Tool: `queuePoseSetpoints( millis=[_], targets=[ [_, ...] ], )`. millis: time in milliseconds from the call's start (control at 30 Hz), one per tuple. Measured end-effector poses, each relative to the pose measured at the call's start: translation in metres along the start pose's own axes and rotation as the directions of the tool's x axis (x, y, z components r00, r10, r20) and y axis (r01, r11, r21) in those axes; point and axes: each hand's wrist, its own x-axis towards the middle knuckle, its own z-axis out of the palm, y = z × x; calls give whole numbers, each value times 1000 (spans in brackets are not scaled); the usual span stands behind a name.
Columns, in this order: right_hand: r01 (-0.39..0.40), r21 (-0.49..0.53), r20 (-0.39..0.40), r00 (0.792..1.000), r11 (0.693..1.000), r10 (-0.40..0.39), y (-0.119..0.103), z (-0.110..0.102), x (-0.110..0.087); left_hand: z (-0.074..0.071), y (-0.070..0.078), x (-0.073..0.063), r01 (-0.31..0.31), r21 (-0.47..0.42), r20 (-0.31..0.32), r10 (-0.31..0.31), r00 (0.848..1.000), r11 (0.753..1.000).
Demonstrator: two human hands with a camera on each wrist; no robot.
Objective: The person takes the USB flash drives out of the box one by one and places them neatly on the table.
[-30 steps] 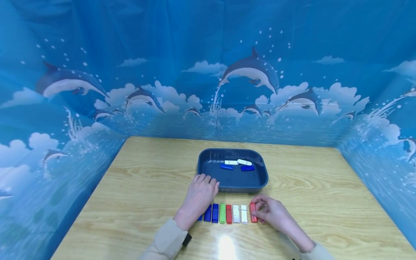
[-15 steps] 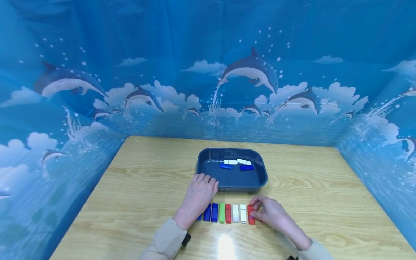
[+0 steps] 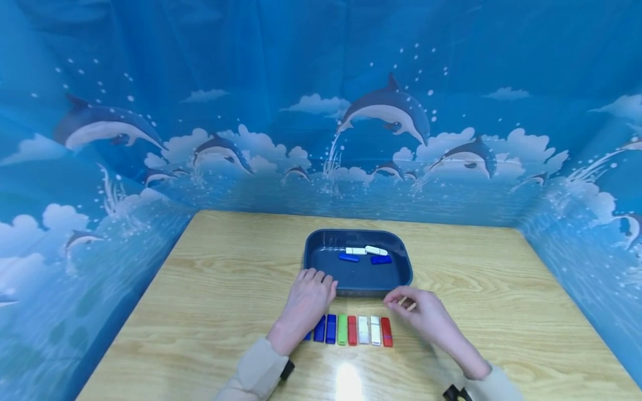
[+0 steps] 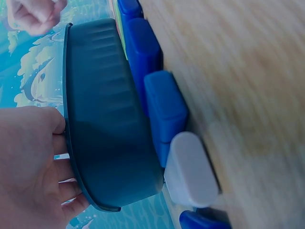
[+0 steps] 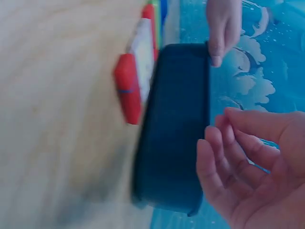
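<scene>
A dark blue tray stands on the table, and my left hand grips its near left rim with the fingers over the edge. In front of it, several capped USB flash drives stretch in a side-by-side row. At the row's right end lies a red flash drive, beside a white flash drive. My right hand hovers just beyond that red one, near the tray's front right corner, fingers loosely bent and holding nothing. My left forearm hides the row's left end in the head view; the left wrist view shows a white drive there.
Inside the tray lie two white flash drives, one of them a rounded white drive, and two blue drives, one a blue drive. A curtain printed with dolphins surrounds the wooden table at the back and sides.
My right hand slid the red flash drive left against the row's end, let it go, and lifted away toward the tray. My left hand has stayed on the tray's rim.
</scene>
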Motion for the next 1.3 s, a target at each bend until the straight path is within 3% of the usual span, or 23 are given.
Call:
queuePoseSetpoints(
  millis=[300,533,700,900,1300],
  targets=[
    [29,-23,-132,991,999,-32,-4,-11,31,1,-1,-1,5,10,7,-5,1000,1000],
    [19,-179,-107,994,984,-39,5,-8,69,2,-2,-2,1,6,-9,-1,1000,1000],
    [89,-341,-45,993,936,-110,9,-3,92,2,-2,-2,0,6,0,0,1000,1000],
    [144,-450,33,989,882,-144,15,5,111,1,-1,-2,8,4,5,-8,1000,1000],
    [254,-600,111,966,759,-235,35,13,119,1,0,-1,-1,-6,-8,1,1000,1000]
  ],
)
